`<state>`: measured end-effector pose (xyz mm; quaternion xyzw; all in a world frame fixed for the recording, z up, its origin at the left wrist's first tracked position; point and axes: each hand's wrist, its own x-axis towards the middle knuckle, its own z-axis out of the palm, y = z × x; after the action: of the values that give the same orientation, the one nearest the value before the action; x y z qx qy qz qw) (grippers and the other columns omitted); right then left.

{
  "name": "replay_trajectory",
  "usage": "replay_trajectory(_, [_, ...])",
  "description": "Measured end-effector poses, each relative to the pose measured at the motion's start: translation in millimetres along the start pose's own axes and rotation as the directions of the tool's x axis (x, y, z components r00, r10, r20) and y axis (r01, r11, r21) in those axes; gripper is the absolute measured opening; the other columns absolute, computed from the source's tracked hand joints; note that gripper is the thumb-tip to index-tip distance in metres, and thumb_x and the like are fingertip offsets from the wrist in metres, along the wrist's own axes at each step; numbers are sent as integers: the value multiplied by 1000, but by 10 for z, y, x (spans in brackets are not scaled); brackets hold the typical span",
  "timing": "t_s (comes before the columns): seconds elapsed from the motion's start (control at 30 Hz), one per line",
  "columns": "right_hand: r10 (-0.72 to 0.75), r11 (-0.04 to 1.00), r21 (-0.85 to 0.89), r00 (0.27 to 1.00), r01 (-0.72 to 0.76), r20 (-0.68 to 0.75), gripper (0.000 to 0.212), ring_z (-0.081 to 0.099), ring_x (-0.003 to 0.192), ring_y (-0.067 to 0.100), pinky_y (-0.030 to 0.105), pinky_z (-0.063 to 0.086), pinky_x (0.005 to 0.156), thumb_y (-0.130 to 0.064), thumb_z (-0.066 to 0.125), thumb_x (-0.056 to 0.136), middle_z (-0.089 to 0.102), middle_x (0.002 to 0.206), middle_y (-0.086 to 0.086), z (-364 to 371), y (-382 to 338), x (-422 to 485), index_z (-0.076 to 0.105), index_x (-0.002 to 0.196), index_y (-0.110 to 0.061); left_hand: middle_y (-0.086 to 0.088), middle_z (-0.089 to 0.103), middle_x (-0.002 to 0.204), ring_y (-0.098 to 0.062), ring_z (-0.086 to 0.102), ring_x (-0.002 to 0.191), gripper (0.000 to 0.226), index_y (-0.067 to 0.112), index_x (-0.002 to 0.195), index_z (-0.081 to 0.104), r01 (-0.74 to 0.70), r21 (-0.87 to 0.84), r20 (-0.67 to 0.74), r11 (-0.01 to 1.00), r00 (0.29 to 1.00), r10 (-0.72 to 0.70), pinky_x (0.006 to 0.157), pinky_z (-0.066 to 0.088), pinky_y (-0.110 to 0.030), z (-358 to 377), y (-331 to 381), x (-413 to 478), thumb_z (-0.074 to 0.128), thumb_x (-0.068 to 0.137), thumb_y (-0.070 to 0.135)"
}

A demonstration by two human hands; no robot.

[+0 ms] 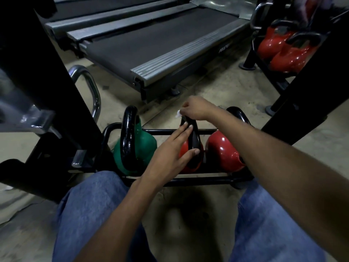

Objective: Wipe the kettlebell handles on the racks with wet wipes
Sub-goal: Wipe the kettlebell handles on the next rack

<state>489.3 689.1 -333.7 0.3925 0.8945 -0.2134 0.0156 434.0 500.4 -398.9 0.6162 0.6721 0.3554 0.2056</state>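
On a low black rack [188,179] sit a green kettlebell [145,146] and two red ones, all with black handles. My left hand [170,156] rests with straight fingers on the middle red kettlebell [184,150], fingertips touching its black handle [194,137]. My right hand [196,108] pinches a small white wet wipe [178,114] against the top of that same handle. The second red kettlebell [224,150] stands to the right, partly hidden by my right forearm.
A treadmill [160,42] lies on the floor beyond the rack. Black machine frames stand at the left [47,87] and right [302,103]. Another rack with red kettlebells [283,50] is at the upper right. My knees in jeans flank the rack.
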Motion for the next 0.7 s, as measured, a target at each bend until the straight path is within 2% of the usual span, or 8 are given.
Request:
replay_trajectory(0.07, [-55,970,-224,986,90,155,22,60,83,23,29,37,62,-22,57,95,67,84,8,-48,-132,81,71,80,-13,17,18,170,-1,21,154,74,33,162,28,5,2,-2,1000,1000,-5,124,31,-39,-4,9,9,62,98,49])
replay_trajectory(0.13, [-66,911,-378,962,167,265,22,64,88,26,28,40,63,-22,61,92,72,92,10,-44,-237,139,78,94,-9,14,19,170,-3,21,155,74,33,162,27,16,20,5,1000,1000,-16,125,31,-40,-10,30,7,62,99,49])
replay_trajectory(0.23, [-61,881,-432,952,193,301,22,67,88,28,30,46,67,-24,65,89,75,95,11,-16,-277,171,80,97,-11,12,20,170,-4,21,154,74,33,162,28,21,26,4,999,1000,-21,125,30,-39,-19,46,4,63,99,48])
replay_trajectory(0.33, [10,969,-243,979,41,205,23,67,83,26,30,49,68,-22,61,94,72,90,10,-23,-159,212,79,100,-10,16,17,170,0,19,154,74,32,162,28,9,14,2,1000,1000,-9,125,28,-34,-18,48,8,63,99,47])
replay_trajectory(0.47, [137,989,65,991,-136,-5,28,73,70,32,25,46,48,-18,54,93,67,66,6,73,74,154,71,74,-7,19,18,170,2,20,153,76,31,162,28,6,1,-2,1000,1000,-6,123,28,-29,-9,42,11,66,98,45])
replay_trajectory(0.57, [321,882,406,935,-238,-149,30,64,54,25,26,46,49,-17,53,94,63,62,7,262,271,-9,63,68,-10,18,19,169,3,21,152,76,31,162,30,8,0,-7,1000,1000,-8,122,27,-26,-14,38,25,67,97,44])
replay_trajectory(0.63, [444,749,592,889,-297,-116,30,59,53,22,22,43,48,-15,53,95,59,60,5,425,402,-56,58,65,-14,17,21,169,3,22,152,75,31,161,32,14,-8,-14,1000,1000,-14,122,26,-25,-21,35,37,67,97,45])
replay_trajectory(0.7, [504,607,734,861,-303,-61,28,58,50,23,21,45,45,-12,56,92,58,51,3,507,418,-69,60,65,-11,15,24,169,2,22,152,75,29,161,33,12,-19,-23,1000,1000,-13,124,26,-28,-25,32,43,67,96,45])
